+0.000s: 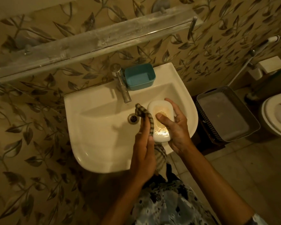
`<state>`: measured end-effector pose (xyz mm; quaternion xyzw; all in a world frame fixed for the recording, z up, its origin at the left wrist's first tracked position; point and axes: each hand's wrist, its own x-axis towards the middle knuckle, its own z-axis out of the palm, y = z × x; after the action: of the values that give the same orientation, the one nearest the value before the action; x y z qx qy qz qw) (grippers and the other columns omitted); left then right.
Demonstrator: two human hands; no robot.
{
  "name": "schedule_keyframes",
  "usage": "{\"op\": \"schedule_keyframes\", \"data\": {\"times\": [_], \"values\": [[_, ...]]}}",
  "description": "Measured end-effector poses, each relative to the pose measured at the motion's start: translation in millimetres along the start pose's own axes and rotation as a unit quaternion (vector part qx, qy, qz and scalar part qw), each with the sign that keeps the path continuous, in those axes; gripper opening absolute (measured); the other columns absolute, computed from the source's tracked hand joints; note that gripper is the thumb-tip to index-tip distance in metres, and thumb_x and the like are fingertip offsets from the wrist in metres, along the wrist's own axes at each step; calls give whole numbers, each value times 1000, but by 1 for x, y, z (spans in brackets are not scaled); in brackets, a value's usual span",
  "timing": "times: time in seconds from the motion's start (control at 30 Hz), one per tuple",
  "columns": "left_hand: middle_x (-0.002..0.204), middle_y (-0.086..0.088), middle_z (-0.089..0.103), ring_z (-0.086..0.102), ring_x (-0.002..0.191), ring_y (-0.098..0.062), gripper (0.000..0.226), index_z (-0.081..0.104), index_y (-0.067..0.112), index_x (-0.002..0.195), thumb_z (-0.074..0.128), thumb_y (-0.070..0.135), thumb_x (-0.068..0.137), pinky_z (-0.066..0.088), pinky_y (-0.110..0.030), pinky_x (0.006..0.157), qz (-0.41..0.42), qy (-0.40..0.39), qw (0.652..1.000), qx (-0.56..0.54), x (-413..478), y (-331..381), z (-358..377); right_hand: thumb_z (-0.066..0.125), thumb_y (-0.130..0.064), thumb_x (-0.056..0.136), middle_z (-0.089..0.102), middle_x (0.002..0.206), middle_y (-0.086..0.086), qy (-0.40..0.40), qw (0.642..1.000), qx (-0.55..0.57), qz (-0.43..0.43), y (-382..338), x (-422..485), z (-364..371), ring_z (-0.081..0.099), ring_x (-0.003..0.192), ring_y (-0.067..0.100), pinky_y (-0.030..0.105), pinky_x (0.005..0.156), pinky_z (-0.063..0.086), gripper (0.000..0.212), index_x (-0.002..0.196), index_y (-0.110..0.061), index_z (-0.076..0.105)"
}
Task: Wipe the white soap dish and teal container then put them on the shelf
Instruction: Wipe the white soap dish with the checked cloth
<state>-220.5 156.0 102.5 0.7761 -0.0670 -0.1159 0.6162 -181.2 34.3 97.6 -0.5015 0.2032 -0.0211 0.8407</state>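
Head view: over a sink (104, 143), right hand (177, 125) grip clamped on white soap dish (162, 111), left hand (143, 153) grip pinching striped cloth (143, 112).

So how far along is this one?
Nothing looks finished. In hand: the right hand holds the white soap dish over the sink, the left hand holds a striped cloth beside it. Left: the teal container sits on the sink rim by the tap, and neither item is on the shelf.

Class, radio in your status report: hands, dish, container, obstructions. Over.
Left hand grips striped cloth; right hand holds white soap dish over sink. Teal container on sink ledge beside tap. Shelf unobstructed.
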Motion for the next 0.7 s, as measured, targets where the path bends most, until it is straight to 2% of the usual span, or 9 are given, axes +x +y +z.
{"op": "schedule_keyframes", "data": {"times": [0.1,0.2,0.23,0.3,0.4,0.5,0.6,0.7], "values": [[128,33,37,42,118,15,47,22,50,138,28,27,98,40,-11,98,-5,10,1000,-7,28,7,-18,77,-12,70,63,123,19,-53,998,-11,13,8,-7,-2,62,112,37,45,87,56,63,128,-27,57],[135,16,42,46,125,-5,47,24,48,136,29,17,102,41,-39,107,-19,8,1000,-14,50,13,-32,79,-11,71,64,122,18,-69,997,-23,-1,11,-11,2,63,110,35,40,82,57,62,127,-29,59],[138,13,41,46,127,-9,48,25,49,136,29,16,102,40,-41,107,-24,2,1000,-20,51,14,-32,79,-11,71,64,122,17,-55,998,-20,-8,11,-11,4,64,110,34,41,82,57,60,125,-30,61],[144,12,39,44,129,-8,49,26,50,137,29,16,101,39,-33,107,-13,-14,999,-45,42,16,-26,79,-13,69,63,124,16,-14,1000,4,-15,9,-7,7,63,112,33,46,87,56,59,122,-32,62],[151,19,27,29,136,5,51,21,40,143,29,20,97,27,-12,109,19,-30,999,-39,8,12,-8,81,-16,65,64,123,16,52,997,53,-13,3,-1,4,63,113,34,54,93,52,68,127,-26,58],[156,14,16,17,140,6,53,15,35,146,28,22,96,18,-9,111,17,-12,1000,-8,-8,3,3,77,-14,68,65,121,16,57,997,44,3,8,-3,1,63,112,35,54,93,53,67,131,-24,56],[153,12,26,29,135,9,53,18,35,146,27,23,96,27,-9,107,1,-4,1000,-13,8,7,-4,76,-15,68,65,122,17,15,999,43,21,11,-9,1,63,113,35,52,94,52,65,129,-25,56],[138,16,40,45,117,14,49,23,40,144,28,17,100,40,-8,94,-30,3,999,-37,35,11,-20,78,-16,67,66,120,14,-43,999,-10,7,8,-11,1,64,112,33,47,89,55,66,129,-28,57]]}}
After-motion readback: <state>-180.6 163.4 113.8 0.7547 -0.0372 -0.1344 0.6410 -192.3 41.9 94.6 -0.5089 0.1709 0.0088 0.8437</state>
